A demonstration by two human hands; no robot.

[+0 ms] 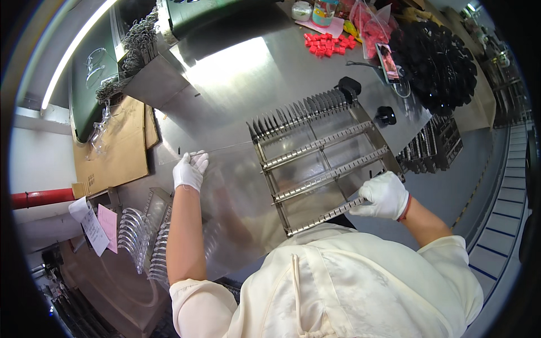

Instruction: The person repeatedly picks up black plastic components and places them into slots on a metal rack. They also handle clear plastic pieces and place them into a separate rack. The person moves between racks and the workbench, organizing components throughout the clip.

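Note:
A metal rack (332,170) with several slotted crossbars lies on the steel table (225,101), tilted relative to me. Dark, thin blade-like pieces (298,112) stand in a row along its far bar, while the nearer bars hold none. My right hand (384,195), in a white glove, closes around the rack's near right corner. Off to the left of the rack, my gloved left hand (190,170) hovers over or rests on the table, its fingers extended with nothing visible in them. Just beyond its fingertips is a small dark piece (179,150).
Red blocks (327,44), a phone (387,63) and a heap of black pieces (437,67) occupy the far right. A small black object (386,116) sits right of the rack. Cardboard (110,152) and clear curved pieces (134,236) are at left. More racks (431,146) stand beyond the right edge.

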